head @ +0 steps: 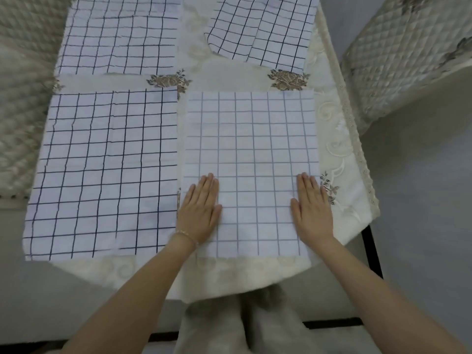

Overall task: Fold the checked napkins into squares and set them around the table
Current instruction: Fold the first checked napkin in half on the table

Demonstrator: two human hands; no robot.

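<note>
Napkin (251, 159), pale-checked, lies flat at the tablecloth's (339, 154) near edge, pressed by left hand (200, 210) and right hand (313, 209), fingers straight, holding nothing. Step judged: smoothing before folding. Next, a near edge must be pinched and carried over.

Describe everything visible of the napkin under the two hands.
The napkin is a white, thin-looking cloth with a faint grey-blue grid, paler than the dark-lined ones around it. It lies flat and square on the near right part of the cream tablecloth, its near edge by the table's front. The left hand and right hand press flat on its near corners, fingers straight. Its left edge runs close beside the neighbouring napkin.
</note>
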